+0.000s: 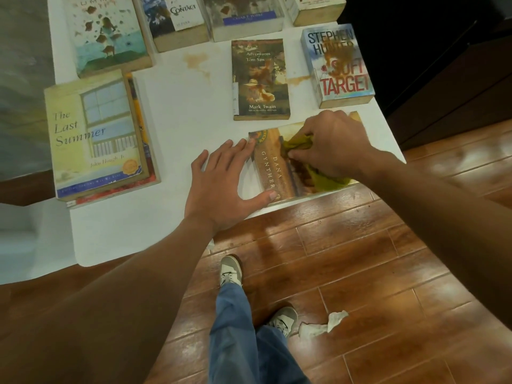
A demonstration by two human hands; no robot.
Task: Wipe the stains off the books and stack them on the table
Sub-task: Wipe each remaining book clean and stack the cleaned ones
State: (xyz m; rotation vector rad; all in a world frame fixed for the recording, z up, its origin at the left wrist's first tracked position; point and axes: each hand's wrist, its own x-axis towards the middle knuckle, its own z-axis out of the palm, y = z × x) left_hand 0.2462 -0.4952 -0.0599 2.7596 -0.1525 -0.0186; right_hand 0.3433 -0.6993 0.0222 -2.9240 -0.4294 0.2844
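Fingers of the left hand (221, 187) spread flat, pinning the book (274, 167) steady; right hand (332, 145) clutches the cloth (327, 177), probably scrubbing.

Cloth (313, 162) on stained book (277, 167)

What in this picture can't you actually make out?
All in the head view:
- Dana Gynther book: its title is covered by the right hand and the green cloth.
- Books under The Last Summer: covers hidden, only edges show.
- Top row, such as the Contact book: cut off by the upper edge.
- Tom Sawyer book: small print below the author's name is too small.
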